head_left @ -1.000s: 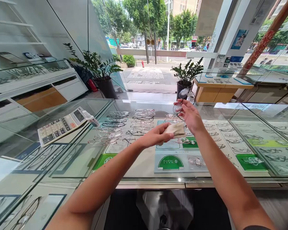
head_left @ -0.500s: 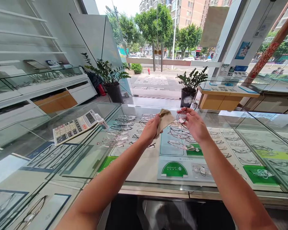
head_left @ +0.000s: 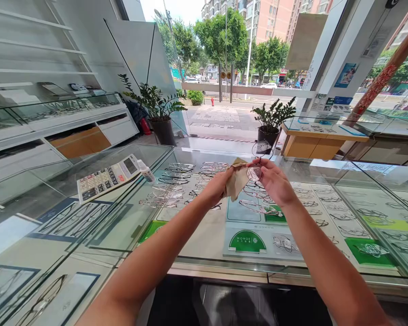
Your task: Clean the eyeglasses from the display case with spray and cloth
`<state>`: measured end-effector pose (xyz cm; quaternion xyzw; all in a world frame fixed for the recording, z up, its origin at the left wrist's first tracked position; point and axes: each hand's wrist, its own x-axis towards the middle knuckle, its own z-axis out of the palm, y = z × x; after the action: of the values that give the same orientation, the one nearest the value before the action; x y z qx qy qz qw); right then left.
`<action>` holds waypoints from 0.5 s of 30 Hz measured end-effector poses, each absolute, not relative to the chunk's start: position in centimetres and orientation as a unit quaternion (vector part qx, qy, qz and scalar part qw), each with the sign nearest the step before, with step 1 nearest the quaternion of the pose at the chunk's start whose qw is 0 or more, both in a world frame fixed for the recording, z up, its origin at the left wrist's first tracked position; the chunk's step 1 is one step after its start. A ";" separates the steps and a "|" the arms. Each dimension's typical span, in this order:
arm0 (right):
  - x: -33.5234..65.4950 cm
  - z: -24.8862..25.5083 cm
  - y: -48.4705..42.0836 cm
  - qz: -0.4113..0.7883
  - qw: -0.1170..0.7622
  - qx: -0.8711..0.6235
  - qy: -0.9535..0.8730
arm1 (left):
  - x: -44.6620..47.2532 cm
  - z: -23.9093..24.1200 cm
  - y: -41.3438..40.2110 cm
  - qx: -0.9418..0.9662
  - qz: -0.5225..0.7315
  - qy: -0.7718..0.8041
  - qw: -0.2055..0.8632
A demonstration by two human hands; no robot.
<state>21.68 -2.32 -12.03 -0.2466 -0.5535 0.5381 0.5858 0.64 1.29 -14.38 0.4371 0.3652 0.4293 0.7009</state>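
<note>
Above the glass counter, my left hand [head_left: 221, 184] is closed on a tan cleaning cloth [head_left: 237, 183], which hangs down from the fingers. My right hand [head_left: 274, 181] pinches a pair of thin dark-rimmed eyeglasses [head_left: 262, 148], tilted so that one round lens stands above the other. The cloth's upper edge is right beside the lower lens, close to my right fingertips; whether they touch I cannot tell. Under the glass, below both hands, lie rows of eyeglass frames [head_left: 177, 180].
A white calculator [head_left: 108, 177] and a small white bottle [head_left: 145, 172] stand on the counter at left. Green brand cards [head_left: 247, 241] lie inside the case. Potted plants [head_left: 268, 131] flank the glass doors beyond. Another display case [head_left: 319, 129] stands at the back right.
My two hands have come closer together. The cloth now hangs lower and its edge has moved over to the glasses, which are turned more upright.
</note>
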 end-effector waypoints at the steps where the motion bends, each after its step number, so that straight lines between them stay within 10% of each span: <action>1: 21.8 -12.0 -2.3 0.533 0.591 -0.248 -0.552 | 0.7 -14.4 1.4 0.415 0.433 0.380 0.704; 15: 24.0 -11.3 -1.6 0.497 0.647 -0.259 -0.516 | -1.3 -13.2 2.4 0.404 0.399 0.334 0.753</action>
<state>23.98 -1.63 -11.26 -0.2593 -0.5159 0.4975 0.6474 -1.31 2.40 -13.24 0.4036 0.3341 0.3987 0.7527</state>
